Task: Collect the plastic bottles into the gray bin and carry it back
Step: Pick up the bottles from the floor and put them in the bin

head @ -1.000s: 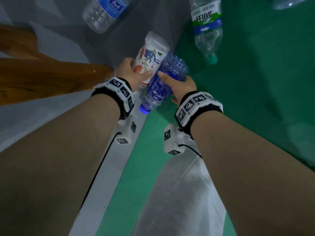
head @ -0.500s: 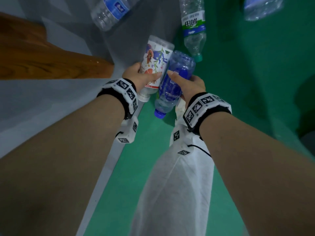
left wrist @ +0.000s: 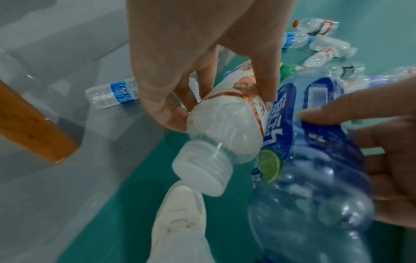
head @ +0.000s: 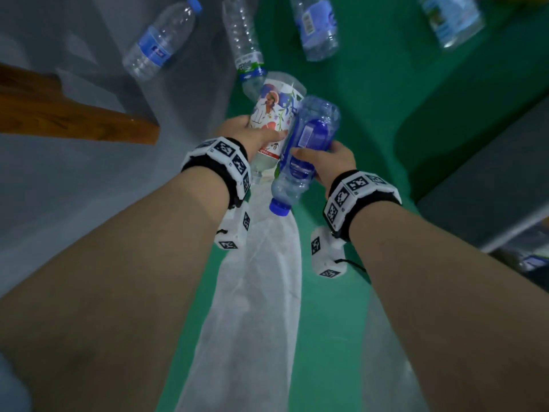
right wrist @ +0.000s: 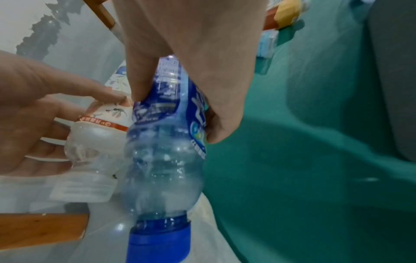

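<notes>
While many clear plastic bottles lie on the green floor, carrying step: left hand grasping white flower-printed bottle, right hand grasping blue-capped blue bottle. Next, probably dropping both into gray plastic bin at right.

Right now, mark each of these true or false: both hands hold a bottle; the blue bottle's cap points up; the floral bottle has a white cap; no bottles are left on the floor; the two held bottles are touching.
1. Both hands hold a bottle. True: the left hand grips the floral bottle, the right hand grips the blue bottle.
2. The blue bottle's cap points up. False: its blue cap points down, toward the person.
3. The floral bottle has a white cap. True: see the white cap.
4. No bottles are left on the floor. False: several lie there, such as the clear bottle.
5. The held bottles are touching. True: they press side by side.
</notes>
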